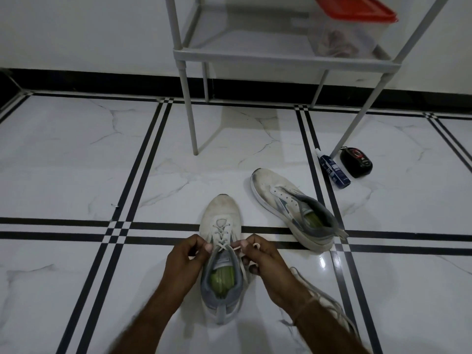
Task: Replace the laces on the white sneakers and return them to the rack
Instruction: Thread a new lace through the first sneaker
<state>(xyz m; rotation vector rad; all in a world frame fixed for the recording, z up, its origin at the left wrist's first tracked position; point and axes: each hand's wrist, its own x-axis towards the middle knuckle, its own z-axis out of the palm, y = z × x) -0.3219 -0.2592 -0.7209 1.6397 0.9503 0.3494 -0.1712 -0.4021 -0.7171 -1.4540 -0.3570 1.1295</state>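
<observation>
A white sneaker with a grey collar and green insole stands on the floor in front of me, toe pointing away, its lower eyelets crossed by a white lace. My left hand pinches the sneaker's left eyelet edge. My right hand pinches the lace end at the right eyelets. The lace's loose length trails under my right forearm. A second white sneaker without a lace lies tilted to the right. The grey rack stands behind, by the wall.
A clear box with a red lid sits on the rack's shelf. A blue bottle lies beside a black round tin near the rack's right front leg. More white lace lies on the tiled floor by my right arm.
</observation>
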